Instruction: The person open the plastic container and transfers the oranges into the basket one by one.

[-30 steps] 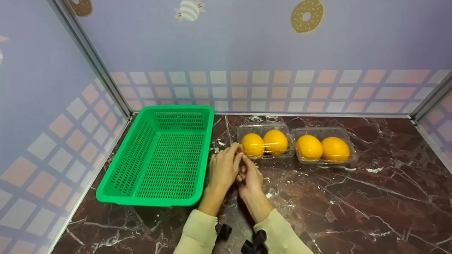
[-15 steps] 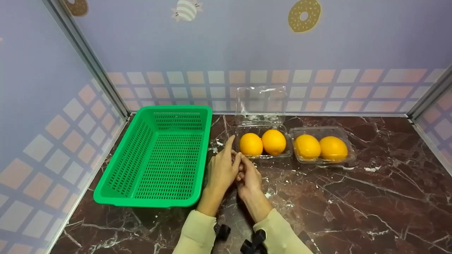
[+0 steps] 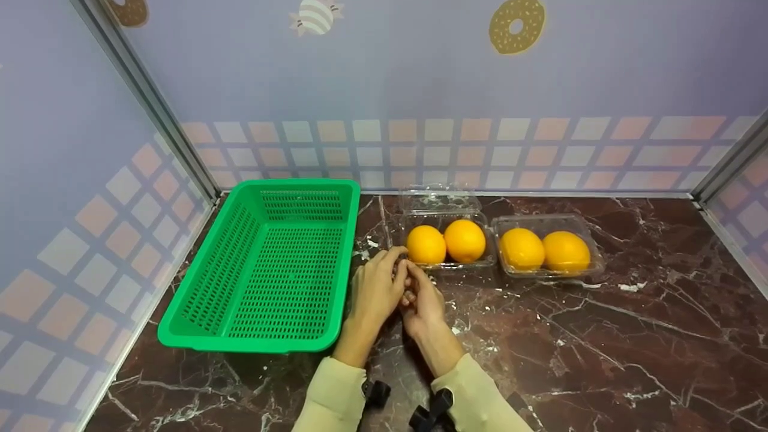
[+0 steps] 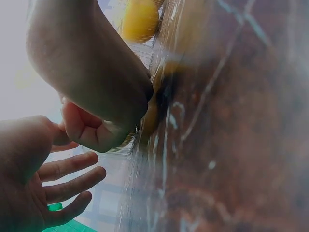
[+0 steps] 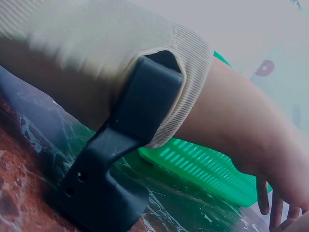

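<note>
In the head view a clear plastic clamshell box (image 3: pixel 489 261) holds two oranges (image 3: pixel 465 241). Its lid (image 3: pixel 441 203) is tipped back toward the wall. My left hand (image 3: pixel 377 288) lies at the box's near left corner; the left wrist view shows several of its fingers straight and spread. Close against it, my right hand (image 3: pixel 426 303) has curled fingers (image 4: pixel 96 135) at that same corner, gripping the box edge there. The fingertips of both hands meet and partly hide this corner. To the right sits a second clamshell box (image 3: pixel 573 223), lid down over two oranges (image 3: pixel 566 252).
A green plastic basket (image 3: pixel 349 282) with slotted walls stands left of my hands, near the left wall panel. The dark marbled tabletop (image 3: pixel 600 342) ends at the patterned back wall (image 3: pixel 384 90). Black camera mounts (image 3: pixel 432 411) sit on both wrists.
The left box's lid, down over its oranges at first, swung up to stand upright and now leans farther back. My left index finger stretched forward, then bent back. My right hand stayed put.
</note>
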A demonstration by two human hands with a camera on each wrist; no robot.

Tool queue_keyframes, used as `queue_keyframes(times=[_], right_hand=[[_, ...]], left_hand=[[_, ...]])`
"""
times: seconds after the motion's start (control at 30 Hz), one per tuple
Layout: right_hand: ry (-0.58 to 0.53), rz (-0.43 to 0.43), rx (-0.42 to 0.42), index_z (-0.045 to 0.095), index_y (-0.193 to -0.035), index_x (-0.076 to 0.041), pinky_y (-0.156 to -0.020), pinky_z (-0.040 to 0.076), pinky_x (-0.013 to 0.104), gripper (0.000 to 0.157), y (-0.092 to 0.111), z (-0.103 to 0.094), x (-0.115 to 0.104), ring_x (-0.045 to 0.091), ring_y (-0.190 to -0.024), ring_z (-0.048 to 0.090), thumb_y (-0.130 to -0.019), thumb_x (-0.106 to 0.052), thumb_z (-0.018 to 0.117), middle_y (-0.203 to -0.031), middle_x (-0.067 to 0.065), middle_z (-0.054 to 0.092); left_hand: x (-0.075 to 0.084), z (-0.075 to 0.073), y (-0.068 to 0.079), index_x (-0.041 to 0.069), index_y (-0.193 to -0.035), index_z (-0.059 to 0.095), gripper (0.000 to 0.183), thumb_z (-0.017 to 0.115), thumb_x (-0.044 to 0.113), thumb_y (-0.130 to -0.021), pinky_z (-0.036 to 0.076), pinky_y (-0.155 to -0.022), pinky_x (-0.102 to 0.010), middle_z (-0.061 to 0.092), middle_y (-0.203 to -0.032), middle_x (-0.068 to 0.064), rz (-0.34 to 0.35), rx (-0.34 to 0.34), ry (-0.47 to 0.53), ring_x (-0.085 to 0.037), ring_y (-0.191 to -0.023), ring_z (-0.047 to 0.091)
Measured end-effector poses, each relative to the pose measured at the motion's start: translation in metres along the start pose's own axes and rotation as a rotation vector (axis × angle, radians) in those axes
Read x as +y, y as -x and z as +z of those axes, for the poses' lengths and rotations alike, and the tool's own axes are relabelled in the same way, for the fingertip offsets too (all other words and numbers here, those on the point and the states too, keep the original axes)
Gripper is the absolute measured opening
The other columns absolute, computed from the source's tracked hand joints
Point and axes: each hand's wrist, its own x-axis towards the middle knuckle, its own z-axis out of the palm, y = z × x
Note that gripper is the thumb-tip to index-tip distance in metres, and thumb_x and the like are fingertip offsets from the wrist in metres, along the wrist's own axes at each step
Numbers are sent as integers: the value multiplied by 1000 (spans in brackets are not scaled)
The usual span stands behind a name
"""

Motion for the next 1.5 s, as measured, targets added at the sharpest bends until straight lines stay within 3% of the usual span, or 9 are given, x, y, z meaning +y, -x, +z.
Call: queue_keyframes(times=[0.27, 0.43, 0.57, 0.7, 0.83, 1.27, 1.5], right_hand=[[47, 67, -44, 73, -82, -14, -47, 32, 11, 29, 1, -1, -6, 1, -49, 38, -108, -14, 58, -66, -6, 56], [92, 140, -105, 73, -88, -11, -50, 34, 13, 30, -1, -5, -19, 2, -51, 38, -110, -15, 53, -69, -5, 60], [143, 163, -103, 74, -92, -7, -54, 36, 15, 29, 1, -9, -33, 3, -53, 40, -110, -13, 52, -75, -2, 66], [191, 167, -129, 74, -93, -6, -58, 39, 16, 29, 6, -11, -43, 4, -56, 45, -108, -11, 50, -80, -1, 70], [170, 161, -147, 75, -94, -3, -60, 43, 16, 32, 12, -14, -48, 5, -59, 48, -109, -9, 47, -82, 1, 72], [115, 170, -162, 66, -111, 3, -66, 43, 17, 28, 17, -14, -51, 7, -69, 47, -109, -11, 42, -91, 5, 69], [124, 152, -188, 56, -127, 6, -69, 45, 15, 29, 21, -17, -50, 5, -72, 49, -110, -10, 39, -97, 6, 69]], left_hand=[[0, -3, 2, 17, -119, 77, 19, 67, 22, -103, 59, -70, -51, 77, -102, -6, -3, 0, 6, -37, -78, 73], [2, -5, 2, 17, -119, 77, 19, 67, 22, -104, 59, -74, -51, 76, -105, -6, -18, -19, -21, -36, -84, 74], [5, -6, 1, 18, -121, 79, 22, 68, 20, -102, 59, -77, -50, 75, -107, -7, -26, -43, -21, -33, -88, 74], [8, -9, 1, 19, -124, 80, 26, 71, 19, -100, 59, -78, -48, 74, -108, -8, -31, -59, -38, -32, -90, 73], [9, -11, 2, 18, -126, 79, 27, 73, 19, -99, 58, -76, -48, 74, -109, -8, -5, -64, -71, -32, -89, 73], [8, -16, 3, 19, -112, 79, 14, 73, 22, -99, 56, -73, -44, 76, -105, -4, 17, -42, -145, -29, -87, 74], [10, -15, 5, 17, -122, 75, 25, 76, 18, -97, 59, -76, -47, 77, -112, -7, 31, -110, -125, -31, -94, 72]])
